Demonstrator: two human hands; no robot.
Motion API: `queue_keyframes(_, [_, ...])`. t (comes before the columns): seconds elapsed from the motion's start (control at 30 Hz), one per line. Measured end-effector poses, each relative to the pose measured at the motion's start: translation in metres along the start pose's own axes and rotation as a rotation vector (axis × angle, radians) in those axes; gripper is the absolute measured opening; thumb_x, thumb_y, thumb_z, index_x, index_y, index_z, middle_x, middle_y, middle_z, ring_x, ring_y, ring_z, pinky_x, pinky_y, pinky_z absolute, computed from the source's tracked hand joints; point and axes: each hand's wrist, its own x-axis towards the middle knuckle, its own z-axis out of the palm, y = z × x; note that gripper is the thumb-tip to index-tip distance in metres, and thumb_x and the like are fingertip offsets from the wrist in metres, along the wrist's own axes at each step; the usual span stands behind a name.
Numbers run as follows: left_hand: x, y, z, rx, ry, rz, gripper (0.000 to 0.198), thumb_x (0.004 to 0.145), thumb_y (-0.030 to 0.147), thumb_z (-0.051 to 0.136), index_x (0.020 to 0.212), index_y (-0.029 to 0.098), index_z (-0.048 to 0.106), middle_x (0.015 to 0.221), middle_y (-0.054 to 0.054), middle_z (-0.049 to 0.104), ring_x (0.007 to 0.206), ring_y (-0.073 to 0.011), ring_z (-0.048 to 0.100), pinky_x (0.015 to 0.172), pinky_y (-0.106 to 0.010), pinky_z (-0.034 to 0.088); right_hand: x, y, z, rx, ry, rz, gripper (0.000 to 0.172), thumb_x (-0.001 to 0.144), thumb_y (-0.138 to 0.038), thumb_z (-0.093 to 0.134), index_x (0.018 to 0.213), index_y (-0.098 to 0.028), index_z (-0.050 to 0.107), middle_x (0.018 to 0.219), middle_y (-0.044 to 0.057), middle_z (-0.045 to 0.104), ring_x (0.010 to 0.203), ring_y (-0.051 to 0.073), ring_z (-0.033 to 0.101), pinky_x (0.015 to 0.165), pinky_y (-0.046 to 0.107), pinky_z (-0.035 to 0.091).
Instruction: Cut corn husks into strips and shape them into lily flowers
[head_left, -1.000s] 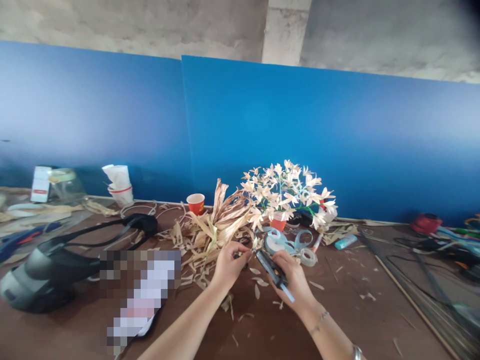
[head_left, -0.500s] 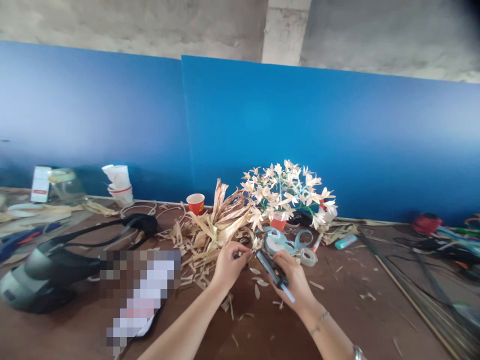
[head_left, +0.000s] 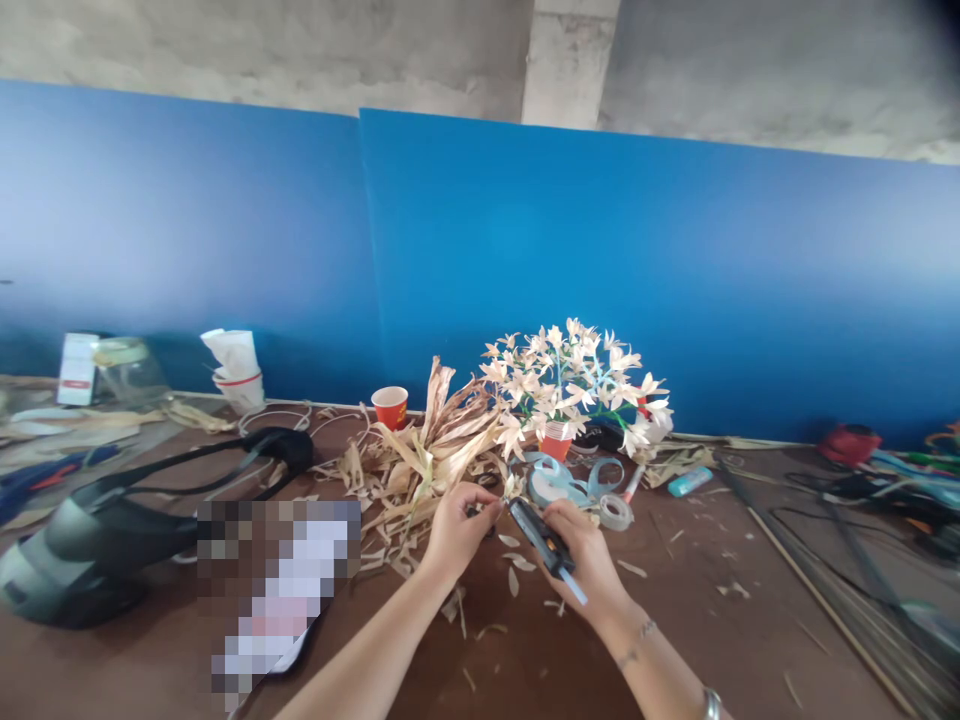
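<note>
Left hand (head_left: 459, 530): fingers curled, pinching
Right hand (head_left: 585, 565): fingers wrapped closed, just beside the left
Forearms: bare, left forearm (head_left: 360, 675) and right forearm (head_left: 660, 670) converging from the bottom edge

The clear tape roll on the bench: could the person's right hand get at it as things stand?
Probably yes. The right hand sits just short of the clear tape roll, and no object stands between them. However, it is gripping a black hot glue gun, so it would likely have to let that go first.
</note>
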Motion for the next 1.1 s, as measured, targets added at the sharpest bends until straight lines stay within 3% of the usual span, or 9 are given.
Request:
queue_keyframes(0.27, [0.000, -0.004, 0.000, 0.010, -0.013, 0.058, 0.011, 0.068, 0.026, 0.061, 0.063, 0.017, 0.064, 0.068, -0.003, 0.063, 0.070, -0.0178, 0.058, 0.069, -0.029, 0.045, 0.004, -0.015, -0.008, 0.001, -0.061, 0.014, 0.006, 0.071, -0.014, 0.051, 0.073, -0.020, 0.051, 0.072, 0.002, 0.054, 0.063, 0.015, 0.054, 0.058, 0.023, 0.041])
queue_keyframes(0.4, [0.001, -0.003, -0.001, 0.117, -0.024, 0.151, 0.008, 0.067, 0.023, 0.063, 0.060, 0.020, 0.065, 0.073, -0.003, 0.064, 0.079, -0.0198, 0.058, 0.080, -0.034, 0.043, 0.007, -0.013, -0.021, -0.180, 0.023, 0.208, 0.008, 0.069, -0.014, 0.053, 0.073, -0.020, 0.052, 0.069, 0.002, 0.058, 0.058, 0.015, 0.054, 0.050, 0.022, 0.036])
queue_keyframes(0.47, [0.002, -0.003, -0.002, 0.115, -0.014, 0.143, 0.009, 0.068, 0.025, 0.061, 0.061, 0.020, 0.065, 0.074, -0.003, 0.064, 0.079, -0.0198, 0.058, 0.079, -0.034, 0.043, 0.006, -0.010, -0.031, -0.254, -0.041, 0.299, 0.007, 0.068, -0.014, 0.054, 0.068, -0.021, 0.053, 0.062, 0.000, 0.058, 0.053, 0.014, 0.054, 0.046, 0.021, 0.033])
queue_keyframes(0.6, [0.003, -0.008, -0.002, 0.049, -0.006, 0.097, 0.013, 0.071, 0.026, 0.058, 0.064, 0.018, 0.065, 0.070, -0.003, 0.064, 0.070, -0.0185, 0.059, 0.068, -0.031, 0.045, -0.002, -0.013, -0.043, 0.125, -0.358, 0.215, 0.005, 0.069, -0.022, 0.061, 0.072, -0.022, 0.058, 0.058, -0.003, 0.060, 0.052, 0.013, 0.055, 0.046, 0.021, 0.037])
queue_keyframes(0.7, [0.003, -0.009, -0.001, 0.033, -0.012, 0.097, 0.012, 0.070, 0.026, 0.059, 0.064, 0.018, 0.065, 0.069, -0.004, 0.064, 0.070, -0.0188, 0.059, 0.067, -0.030, 0.045, -0.003, -0.012, -0.046, 0.299, -0.132, 0.312, 0.020, 0.077, -0.029, 0.054, 0.095, -0.021, 0.054, 0.074, 0.001, 0.065, 0.059, 0.015, 0.059, 0.050, 0.025, 0.044])
queue_keyframes(0.77, [0.003, -0.008, -0.001, 0.029, -0.010, 0.087, 0.012, 0.070, 0.026, 0.059, 0.064, 0.018, 0.065, 0.069, -0.004, 0.064, 0.070, -0.0189, 0.059, 0.066, -0.030, 0.045, -0.003, -0.003, -0.053, 0.051, -0.087, 0.384, 0.012, 0.074, -0.027, 0.056, 0.084, -0.019, 0.055, 0.071, 0.003, 0.062, 0.063, 0.018, 0.059, 0.054, 0.027, 0.044])
queue_keyframes(0.87, [0.003, -0.006, -0.003, 0.041, -0.004, 0.063, 0.013, 0.070, 0.027, 0.059, 0.063, 0.018, 0.065, 0.068, -0.003, 0.064, 0.068, -0.0185, 0.059, 0.064, -0.029, 0.045, -0.008, 0.019, -0.067, -0.421, -0.051, 0.491, 0.021, 0.062, -0.015, 0.061, 0.081, -0.017, 0.053, 0.079, 0.009, 0.062, 0.075, 0.026, 0.061, 0.062, 0.032, 0.043])
queue_keyframes(1.0, [0.004, -0.007, -0.002, 0.057, 0.017, 0.048, 0.013, 0.069, 0.027, 0.060, 0.064, 0.017, 0.066, 0.068, -0.003, 0.065, 0.067, -0.0178, 0.059, 0.062, -0.028, 0.045, -0.024, 0.040, -0.080, -0.595, -0.235, 0.676, 0.021, 0.062, -0.017, 0.062, 0.081, -0.015, 0.053, 0.084, 0.014, 0.061, 0.082, 0.031, 0.061, 0.061, 0.034, 0.042])
queue_keyframes(1.1, [0.005, -0.010, -0.001, 0.057, 0.009, 0.036, 0.013, 0.069, 0.027, 0.060, 0.065, 0.017, 0.067, 0.070, -0.004, 0.065, 0.067, -0.0175, 0.059, 0.062, -0.028, 0.045, -0.025, 0.033, -0.081, -0.647, -0.300, 0.723, 0.023, 0.062, -0.016, 0.063, 0.084, -0.015, 0.055, 0.087, 0.016, 0.061, 0.087, 0.035, 0.059, 0.065, 0.040, 0.041])
